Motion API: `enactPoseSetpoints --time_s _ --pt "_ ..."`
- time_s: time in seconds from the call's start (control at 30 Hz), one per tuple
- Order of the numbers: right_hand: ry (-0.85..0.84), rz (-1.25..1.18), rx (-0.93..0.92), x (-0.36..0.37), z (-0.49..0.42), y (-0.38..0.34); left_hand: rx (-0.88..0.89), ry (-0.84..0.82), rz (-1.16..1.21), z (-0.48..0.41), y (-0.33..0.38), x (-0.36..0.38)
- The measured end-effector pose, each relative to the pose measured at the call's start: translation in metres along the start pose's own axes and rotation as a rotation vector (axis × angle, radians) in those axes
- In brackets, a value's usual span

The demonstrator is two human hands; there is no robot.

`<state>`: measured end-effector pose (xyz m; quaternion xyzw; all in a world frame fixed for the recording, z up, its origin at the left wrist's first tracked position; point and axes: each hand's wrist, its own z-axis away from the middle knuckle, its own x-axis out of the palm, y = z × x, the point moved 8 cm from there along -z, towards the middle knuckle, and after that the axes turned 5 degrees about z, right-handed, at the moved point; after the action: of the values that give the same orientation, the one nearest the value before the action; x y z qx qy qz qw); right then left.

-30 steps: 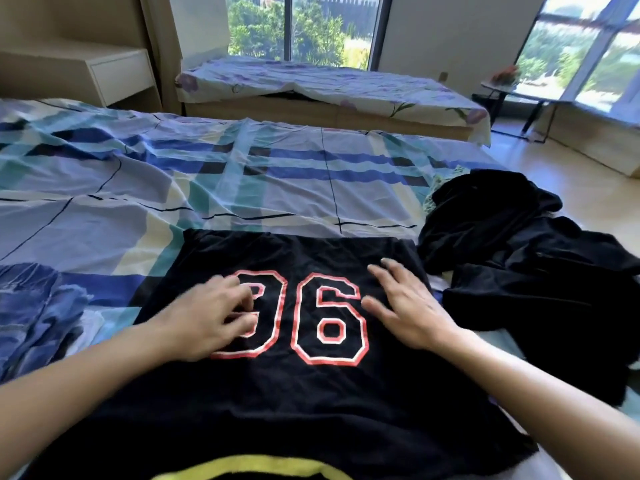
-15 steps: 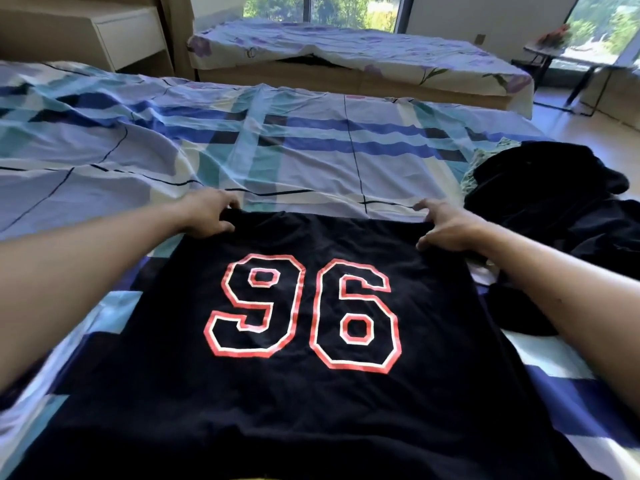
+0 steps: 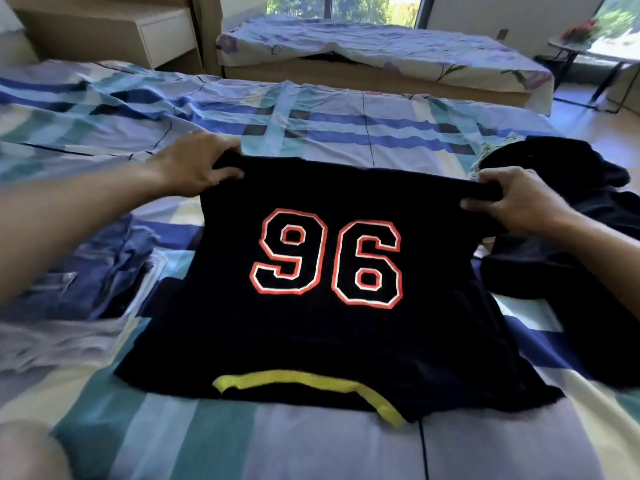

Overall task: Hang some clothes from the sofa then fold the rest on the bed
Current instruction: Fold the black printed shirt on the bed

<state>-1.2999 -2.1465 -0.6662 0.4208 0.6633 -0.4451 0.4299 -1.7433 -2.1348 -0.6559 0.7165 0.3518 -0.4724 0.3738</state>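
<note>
A black T-shirt [image 3: 325, 341] with a red-and-white "96" and a yellow collar band lies on the bed [image 3: 311, 126], collar toward me. My left hand [image 3: 197, 168] grips its far left corner. My right hand [image 3: 516, 199] grips its far right corner. The far edge is lifted off the checked blue bedspread, stretched between both hands. The near part still rests on the bed.
A heap of black clothes [image 3: 568, 244] lies at the right, close to my right hand. Blue clothes [image 3: 86, 271] lie at the left. Behind the bed stand a sofa bench with a floral cover [image 3: 381, 50], a wooden nightstand [image 3: 138, 32] and a small side table [image 3: 588, 50].
My hands went from lying flat on the shirt to its far corners, took hold, and have lifted that edge up and toward me.
</note>
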Motion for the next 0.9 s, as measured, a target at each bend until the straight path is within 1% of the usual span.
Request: enactPoseSetpoints --time_s 0.1,0.2,0.27,0.33,0.4,0.5,0.57,0.63,0.67,0.7,0.73,0.77,0.8,0.83,0.9 --pt "-0.149 -0.083 -0.165 -0.006 0.047 -0.018 0.108 -0.134 0.040 0.046 0.023 -0.006" --pt "-0.314 -0.084 -0.237 0.007 0.096 -0.022 0.176 -0.291 0.054 0.101 0.043 0.008" --pt "-0.366 -0.064 -0.279 0.017 0.125 -0.028 0.188 -0.335 0.074 0.130 0.052 0.017" --pt "-0.399 0.010 -0.315 0.030 0.149 -0.033 0.196 -0.372 0.081 0.154 0.059 0.026" --pt "-0.485 0.082 -0.295 0.045 0.168 -0.032 0.198 -0.409 0.065 0.174 0.061 0.037" --pt "-0.669 0.136 -0.193 0.059 0.189 -0.022 0.170 -0.464 0.007 0.198 0.054 0.048" --pt "-0.782 0.199 -0.121 0.067 0.201 -0.018 0.143 -0.529 -0.019 0.210 0.052 0.054" --pt "-0.937 0.260 -0.048 0.078 0.215 -0.015 0.084 -0.652 0.019 0.223 0.055 0.059" --pt "-1.029 0.246 -0.016 0.083 0.223 -0.015 0.037 -0.729 0.046 0.228 0.056 0.060" --pt "-1.115 0.198 0.025 0.084 0.229 -0.015 -0.018 -0.801 0.087 0.231 0.058 0.060" --pt "-1.176 0.128 0.060 0.081 0.230 -0.019 -0.072 -0.833 0.148 0.229 0.060 0.058" --pt "-1.178 0.053 0.077 0.074 0.226 -0.025 -0.110 -0.797 0.208 0.222 0.061 0.055" --pt "-1.089 -0.014 0.071 0.067 0.211 -0.031 -0.144 -0.691 0.249 0.209 0.057 0.051" --pt "-0.917 -0.050 0.065 0.057 0.190 -0.034 -0.183 -0.532 0.257 0.193 0.050 0.045" --pt "-0.473 -0.067 0.129 0.035 0.151 -0.027 -0.295 -0.219 0.206 0.165 0.029 0.036"
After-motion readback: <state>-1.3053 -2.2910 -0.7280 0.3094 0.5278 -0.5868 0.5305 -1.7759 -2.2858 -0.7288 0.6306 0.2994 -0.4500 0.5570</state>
